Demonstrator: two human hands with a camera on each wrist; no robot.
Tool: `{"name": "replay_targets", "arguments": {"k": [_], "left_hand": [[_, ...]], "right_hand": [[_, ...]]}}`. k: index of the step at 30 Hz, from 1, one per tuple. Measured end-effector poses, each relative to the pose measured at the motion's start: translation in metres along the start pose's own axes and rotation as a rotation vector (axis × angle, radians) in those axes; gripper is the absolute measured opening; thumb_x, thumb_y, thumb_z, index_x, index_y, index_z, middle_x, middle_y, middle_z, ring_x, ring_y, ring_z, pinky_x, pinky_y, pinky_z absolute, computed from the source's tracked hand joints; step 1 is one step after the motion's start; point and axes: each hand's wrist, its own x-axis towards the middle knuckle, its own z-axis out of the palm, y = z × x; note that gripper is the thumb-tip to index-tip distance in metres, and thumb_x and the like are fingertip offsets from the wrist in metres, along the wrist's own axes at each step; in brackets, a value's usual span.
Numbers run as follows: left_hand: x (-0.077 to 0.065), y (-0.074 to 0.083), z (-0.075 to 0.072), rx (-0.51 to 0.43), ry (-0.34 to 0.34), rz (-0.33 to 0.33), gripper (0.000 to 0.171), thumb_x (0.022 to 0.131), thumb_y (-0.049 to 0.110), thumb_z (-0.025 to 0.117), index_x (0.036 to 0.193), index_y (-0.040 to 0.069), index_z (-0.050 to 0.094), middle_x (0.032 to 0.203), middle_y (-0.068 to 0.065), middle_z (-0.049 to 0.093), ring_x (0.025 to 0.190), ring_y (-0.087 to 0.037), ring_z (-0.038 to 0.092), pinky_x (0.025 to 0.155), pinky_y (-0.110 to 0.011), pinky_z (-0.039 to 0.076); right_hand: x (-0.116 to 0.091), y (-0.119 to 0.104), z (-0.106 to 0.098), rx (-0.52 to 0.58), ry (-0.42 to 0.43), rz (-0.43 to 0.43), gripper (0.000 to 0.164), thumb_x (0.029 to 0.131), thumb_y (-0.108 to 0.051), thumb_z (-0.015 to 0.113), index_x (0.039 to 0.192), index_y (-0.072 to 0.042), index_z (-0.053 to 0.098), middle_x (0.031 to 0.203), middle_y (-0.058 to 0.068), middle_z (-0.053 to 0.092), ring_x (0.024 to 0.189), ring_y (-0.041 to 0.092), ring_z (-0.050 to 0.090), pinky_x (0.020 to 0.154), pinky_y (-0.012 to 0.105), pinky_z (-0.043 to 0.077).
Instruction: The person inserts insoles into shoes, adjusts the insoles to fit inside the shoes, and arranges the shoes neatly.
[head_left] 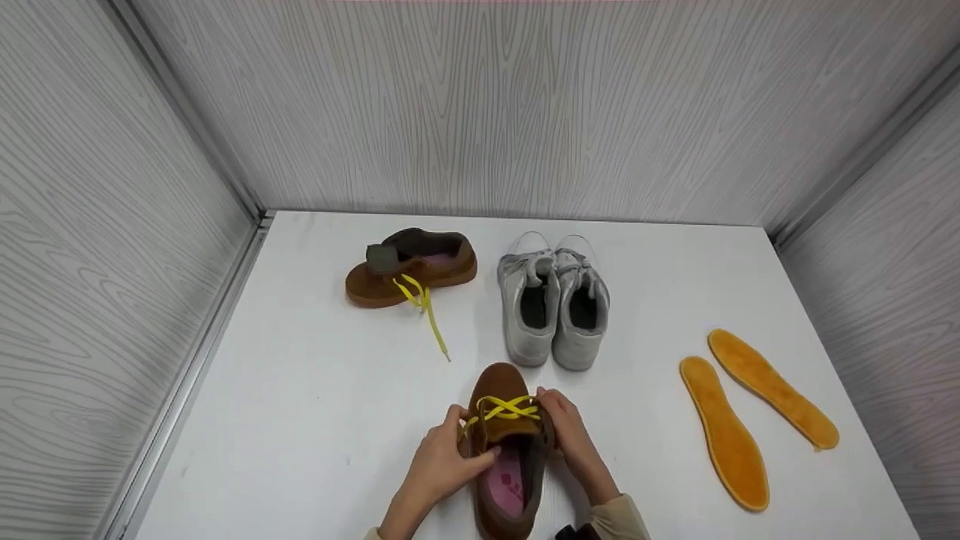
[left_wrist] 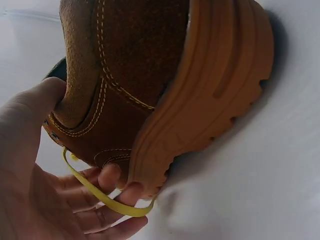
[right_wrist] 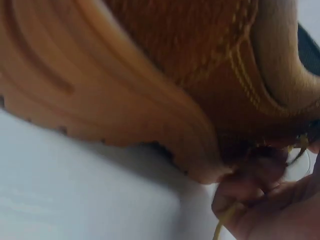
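Observation:
A brown shoe (head_left: pixel 499 381) lies at the table's front, toe pointing away, with a pink insole (head_left: pixel 507 480) inside. Yellow shoelace (head_left: pixel 510 409) crosses over its tongue. My left hand (head_left: pixel 439 463) grips the shoe's left side, thumb over the collar and fingers against the outside; in the left wrist view a loop of the shoelace (left_wrist: pixel 107 200) hangs across those fingers. At the right eyelets, my right hand (head_left: pixel 571 433) pinches the lace between thumb and fingers. An end of the shoelace (right_wrist: pixel 220 227) trails below the fingertips in the right wrist view, partly blurred.
Another brown shoe (head_left: pixel 450 276) rests at the back left, its tongue folded out and yellow lace (head_left: pixel 435 322) trailing onto the table. A pair of white sneakers (head_left: pixel 531 341) stands beyond the held shoe. Two orange insoles (head_left: pixel 724 435) lie on the right.

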Motion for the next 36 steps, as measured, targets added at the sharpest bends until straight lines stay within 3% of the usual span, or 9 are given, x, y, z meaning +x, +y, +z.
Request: {"name": "replay_targets", "arguments": {"k": [5,10,15,20,26,30,33,36], "left_hand": [[-0.001,0.005,-0.004,0.11,-0.009,-0.014,0.047,0.078,0.054,0.073,0.103,0.018,0.056,0.065,0.005,0.047,0.061,-0.014,0.043,0.054,-0.031,0.034],[0.002,0.006,-0.006,0.133,-0.008,0.007,0.046,0.078,0.057,0.072,0.098,0.018,0.06,0.063,0.005,0.043,0.06,-0.014,0.04,0.054,-0.031,0.032],[0.003,0.005,-0.007,0.122,-0.03,-0.009,0.047,0.078,0.06,0.071,0.098,0.02,0.059,0.063,0.005,0.039,0.059,-0.013,0.038,0.052,-0.03,0.03],[0.002,0.006,-0.013,0.125,-0.062,-0.041,0.056,0.075,0.071,0.069,0.096,0.021,0.054,0.065,0.003,0.041,0.061,-0.016,0.04,0.054,-0.032,0.03],[0.001,0.006,-0.019,0.112,-0.022,-0.027,0.06,0.073,0.077,0.066,0.093,0.022,0.054,0.06,0.006,0.04,0.055,-0.012,0.038,0.051,-0.028,0.03],[0.003,0.002,-0.022,-0.008,0.028,0.038,0.049,0.083,0.068,0.064,0.085,0.019,0.059,0.055,0.01,0.035,0.051,-0.006,0.032,0.048,-0.024,0.027],[0.007,-0.003,-0.025,-0.172,0.059,0.079,0.038,0.095,0.047,0.063,0.08,0.012,0.064,0.053,0.01,0.035,0.049,-0.004,0.03,0.048,-0.021,0.025],[0.009,-0.008,-0.027,-0.252,0.087,0.101,0.031,0.098,0.03,0.063,0.078,0.006,0.066,0.053,0.01,0.039,0.05,-0.003,0.031,0.049,-0.02,0.026]], "right_hand": [[-0.005,-0.002,0.0,-0.106,0.072,-0.022,0.045,0.103,-0.044,0.049,0.097,-0.003,0.064,0.077,0.002,0.055,0.063,0.012,0.049,0.054,0.025,0.04],[-0.011,-0.006,-0.004,-0.223,0.101,-0.07,0.042,0.103,-0.043,0.048,0.096,-0.005,0.064,0.065,-0.002,0.048,0.053,0.009,0.041,0.048,0.024,0.035],[-0.02,-0.011,-0.01,-0.173,0.107,-0.096,0.035,0.105,-0.025,0.049,0.088,0.0,0.066,0.06,-0.002,0.044,0.052,0.007,0.04,0.05,0.022,0.034],[-0.025,-0.014,-0.014,-0.163,0.102,-0.129,0.02,0.097,-0.002,0.055,0.085,0.005,0.069,0.06,0.0,0.046,0.052,0.007,0.04,0.051,0.021,0.032],[-0.029,-0.015,-0.016,-0.056,0.117,-0.131,0.01,0.09,-0.001,0.065,0.088,0.007,0.071,0.055,-0.005,0.042,0.049,0.005,0.032,0.048,0.02,0.026],[-0.028,-0.012,-0.021,0.022,0.141,-0.107,0.011,0.09,0.0,0.066,0.09,0.01,0.07,0.054,-0.002,0.045,0.046,0.006,0.031,0.045,0.021,0.025],[-0.028,-0.011,-0.025,0.033,0.163,-0.098,0.01,0.09,0.001,0.064,0.09,0.009,0.07,0.055,-0.001,0.047,0.046,0.007,0.033,0.044,0.021,0.026],[-0.026,-0.01,-0.028,0.02,0.172,-0.1,0.009,0.091,0.003,0.063,0.09,0.009,0.069,0.055,-0.001,0.047,0.046,0.007,0.035,0.045,0.02,0.027]]}}
